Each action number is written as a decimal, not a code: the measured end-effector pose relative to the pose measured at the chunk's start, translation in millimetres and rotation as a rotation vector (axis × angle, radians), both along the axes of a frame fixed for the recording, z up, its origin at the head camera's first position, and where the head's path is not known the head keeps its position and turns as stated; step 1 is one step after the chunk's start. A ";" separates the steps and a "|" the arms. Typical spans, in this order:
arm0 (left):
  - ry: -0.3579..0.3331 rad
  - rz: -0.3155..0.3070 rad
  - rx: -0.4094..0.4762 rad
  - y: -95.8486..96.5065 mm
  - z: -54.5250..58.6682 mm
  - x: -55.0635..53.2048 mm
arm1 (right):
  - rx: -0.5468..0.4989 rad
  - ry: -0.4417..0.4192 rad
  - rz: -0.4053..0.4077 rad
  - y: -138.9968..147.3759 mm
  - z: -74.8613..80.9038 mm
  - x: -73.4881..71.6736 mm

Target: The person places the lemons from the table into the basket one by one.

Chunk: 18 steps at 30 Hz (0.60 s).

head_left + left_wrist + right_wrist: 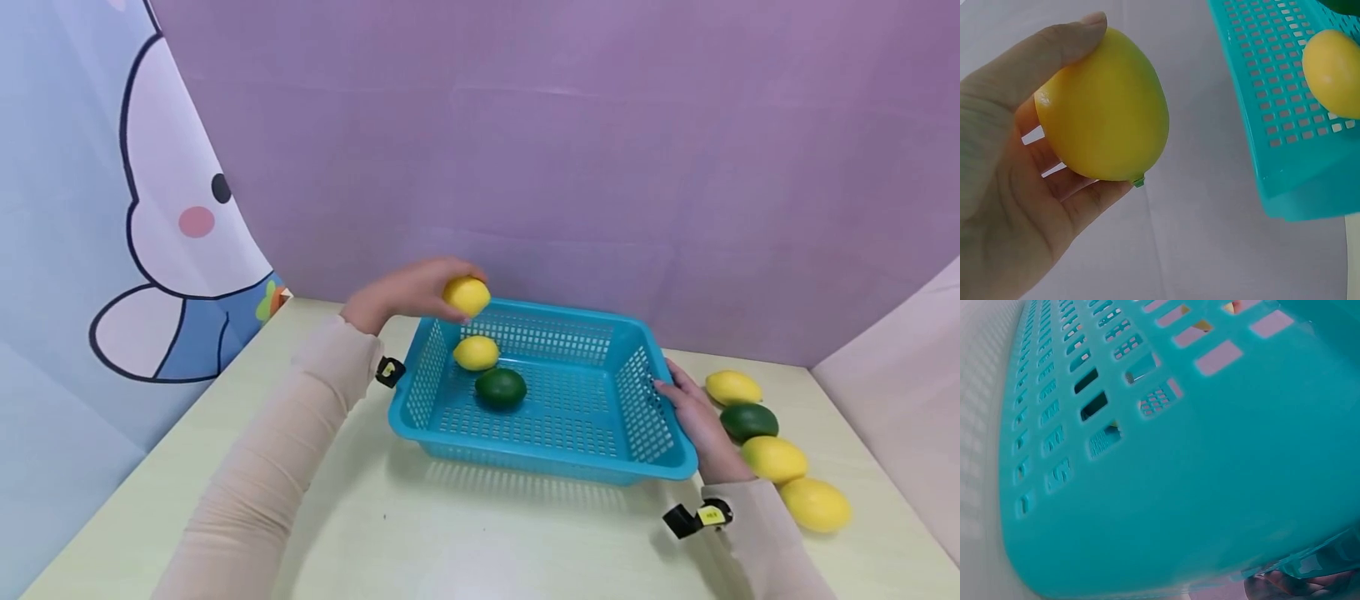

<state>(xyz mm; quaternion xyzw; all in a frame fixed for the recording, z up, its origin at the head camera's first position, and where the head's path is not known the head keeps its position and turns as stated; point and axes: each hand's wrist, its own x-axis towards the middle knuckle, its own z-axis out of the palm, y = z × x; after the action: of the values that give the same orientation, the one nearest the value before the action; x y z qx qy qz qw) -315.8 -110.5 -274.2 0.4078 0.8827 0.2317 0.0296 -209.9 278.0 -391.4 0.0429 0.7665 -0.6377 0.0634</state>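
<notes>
My left hand (420,292) holds a yellow lemon (467,297) above the back left corner of a blue-green plastic basket (525,472). In the left wrist view, thumb and fingers curl round this lemon (1107,112), its small green stem tip showing, apart from the basket (1250,144). Inside the basket, toward its left side, lie another lemon (476,353) and a dark green avocado-like fruit (501,388). My right hand (697,417) grips the basket's right rim. The right wrist view is mostly filled by the basket wall (1222,475), with a few fingers (1297,585) at the rim.
Right of the basket, a row of yellow lemons (816,505) and one dark green fruit (748,422) lies on the pale table (450,550), close to my right forearm. A purple cloth (570,167) hangs behind, and a printed blue cloth (60,333) hangs at left.
</notes>
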 end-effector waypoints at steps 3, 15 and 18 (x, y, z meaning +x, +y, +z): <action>0.006 -0.008 -0.008 3.5 0.3 -0.6 | 0.002 0.000 -0.004 0.4 0.0 -0.1; 0.022 -0.055 -0.003 18.8 0.1 -0.5 | 0.001 0.009 -0.012 -1.2 0.6 1.1; 0.023 -0.075 -0.004 22.3 -0.6 -0.3 | -0.003 0.004 -0.013 -2.0 0.5 0.2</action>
<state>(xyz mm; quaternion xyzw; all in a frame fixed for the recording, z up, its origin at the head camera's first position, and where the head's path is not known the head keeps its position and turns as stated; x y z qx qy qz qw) -316.1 -88.2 -274.7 0.4432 0.8675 0.2239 0.0293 -209.7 276.0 -390.9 0.0466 0.7653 -0.6394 0.0579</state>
